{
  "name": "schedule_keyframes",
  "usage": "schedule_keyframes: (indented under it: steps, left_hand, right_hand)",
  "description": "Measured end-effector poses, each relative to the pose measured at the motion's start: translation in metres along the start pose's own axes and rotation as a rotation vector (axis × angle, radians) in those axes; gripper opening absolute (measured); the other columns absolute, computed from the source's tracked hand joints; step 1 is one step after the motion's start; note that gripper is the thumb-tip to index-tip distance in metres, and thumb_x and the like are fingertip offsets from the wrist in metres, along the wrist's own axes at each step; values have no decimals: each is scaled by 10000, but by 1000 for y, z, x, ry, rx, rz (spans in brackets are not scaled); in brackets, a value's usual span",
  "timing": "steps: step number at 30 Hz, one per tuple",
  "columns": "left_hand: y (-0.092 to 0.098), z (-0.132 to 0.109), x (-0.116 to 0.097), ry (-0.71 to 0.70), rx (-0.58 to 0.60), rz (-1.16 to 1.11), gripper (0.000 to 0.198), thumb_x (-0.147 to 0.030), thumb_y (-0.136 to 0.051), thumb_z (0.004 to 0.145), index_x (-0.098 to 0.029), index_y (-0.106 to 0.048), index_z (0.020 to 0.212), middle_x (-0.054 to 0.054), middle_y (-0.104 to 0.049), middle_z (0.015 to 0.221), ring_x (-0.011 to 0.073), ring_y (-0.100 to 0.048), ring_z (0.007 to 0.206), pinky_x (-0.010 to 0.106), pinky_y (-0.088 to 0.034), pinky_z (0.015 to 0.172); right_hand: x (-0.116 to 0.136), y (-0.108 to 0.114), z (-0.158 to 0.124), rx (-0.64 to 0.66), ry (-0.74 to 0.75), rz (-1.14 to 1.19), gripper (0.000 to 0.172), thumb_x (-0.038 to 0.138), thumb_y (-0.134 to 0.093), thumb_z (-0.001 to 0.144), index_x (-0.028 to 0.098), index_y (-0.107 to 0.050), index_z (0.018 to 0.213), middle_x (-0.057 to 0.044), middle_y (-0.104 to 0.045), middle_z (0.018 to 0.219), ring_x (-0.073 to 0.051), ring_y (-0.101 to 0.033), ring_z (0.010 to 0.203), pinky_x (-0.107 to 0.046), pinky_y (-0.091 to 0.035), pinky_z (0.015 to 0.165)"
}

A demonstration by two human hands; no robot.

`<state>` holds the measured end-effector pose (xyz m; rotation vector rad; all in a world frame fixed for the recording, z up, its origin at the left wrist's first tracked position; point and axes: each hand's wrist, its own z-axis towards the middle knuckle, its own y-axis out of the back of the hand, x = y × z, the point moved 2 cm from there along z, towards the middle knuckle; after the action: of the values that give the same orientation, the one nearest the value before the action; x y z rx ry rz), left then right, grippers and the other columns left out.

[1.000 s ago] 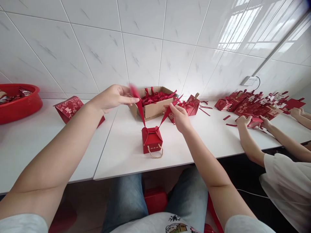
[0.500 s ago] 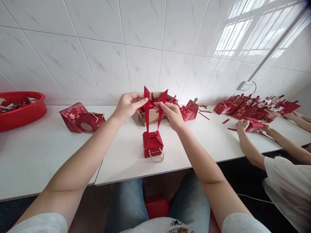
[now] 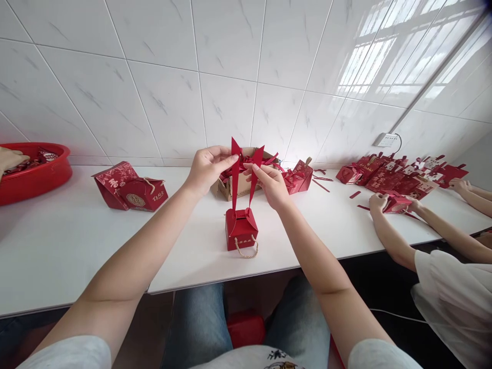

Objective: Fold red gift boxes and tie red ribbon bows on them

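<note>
A small red gift box (image 3: 241, 233) stands upright on the white table in front of me, its twisted rope handle (image 3: 247, 252) hanging down the front side. A red ribbon (image 3: 234, 184) comes up from the top of the box in two pointed ends. My left hand (image 3: 209, 168) pinches the left end between thumb and fingers. The right end of the ribbon is pinched by my right hand (image 3: 269, 182). Both ends are held up taut, slightly apart, in a narrow V above the box.
Behind the gift box is a cardboard box (image 3: 241, 188) with red ribbons. Red gift boxes (image 3: 148, 193) stand at left, near a red basin (image 3: 36, 179). At right, another person's hands (image 3: 378, 202) hold a red box beside many more boxes (image 3: 395, 177) and ribbon scraps.
My left hand and its ribbon end have shifted slightly right, bringing the two ends a little closer together. The view has moved slightly. A gloved hand shows more over the basin.
</note>
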<state>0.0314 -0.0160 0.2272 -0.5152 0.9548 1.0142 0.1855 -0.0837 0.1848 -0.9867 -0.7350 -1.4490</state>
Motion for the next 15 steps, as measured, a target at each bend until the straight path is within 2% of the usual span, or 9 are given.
schedule_keyframes:
  steps: [5,8,12,15]
  left_hand:
    - [-1,-2,-1,-5,-30,40,285,-400,-768,660,-163,-699,803,54,-720,831,201,-668,801,331,-547,777]
    - [-2,-1,-5,-16,-22,85,280,-398,-771,661,-162,-708,798,63,-722,830,211,-668,806,334,-548,765]
    - [-5,6,-11,-30,96,167,279,-394,-783,646,-151,-723,770,70,-720,822,215,-663,817,326,-537,759]
    - [-7,16,-15,-25,183,214,281,-380,-787,639,-152,-738,794,73,-723,833,210,-660,807,336,-537,764]
  right_hand:
    - [-3,0,-1,-16,-18,10,319,511,-629,790,248,-740,932,-7,-691,870,-108,-595,747,-269,-489,781]
    - [-3,-3,2,-2,-30,41,302,502,-638,784,218,-728,832,-1,-659,783,-102,-586,693,-264,-495,737]
    - [2,-9,12,113,-82,-1,283,434,-648,782,179,-656,662,6,-611,645,-92,-550,583,-240,-470,597]
    - [8,-10,19,209,-116,-81,263,370,-643,780,165,-626,615,2,-611,626,-86,-532,562,-236,-462,579]
